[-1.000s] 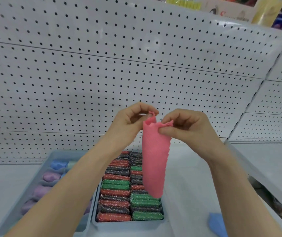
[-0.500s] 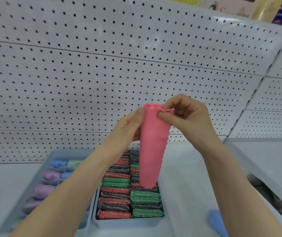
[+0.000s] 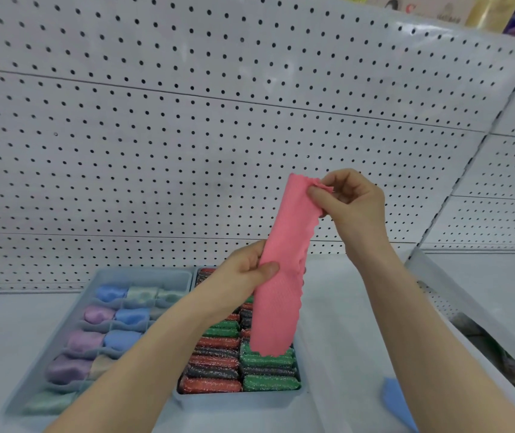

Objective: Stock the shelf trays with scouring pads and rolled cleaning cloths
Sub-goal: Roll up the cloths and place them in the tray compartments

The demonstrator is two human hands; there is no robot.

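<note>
A pink cleaning cloth [image 3: 284, 260], folded into a long strip, hangs in the air above the shelf. My right hand [image 3: 348, 203] pinches its top edge. My left hand [image 3: 245, 271] grips the strip at its middle, thumb on the front. Below it stands a blue tray [image 3: 237, 400] packed with red, green and dark glittery scouring pads [image 3: 218, 364]. To the left, a divided blue tray [image 3: 144, 275] holds rolled cloths [image 3: 122, 339] in blue, purple and pale green.
White pegboard [image 3: 187, 135] backs the shelf. A blue cloth [image 3: 398, 401] lies on the shelf at the lower right. A clear plastic divider [image 3: 456, 304] runs along the right, with dark packaged goods behind it.
My left hand has slid down from the cloth's top to its middle. My right hand keeps the top edge and has shifted right, so the strip now slants.
</note>
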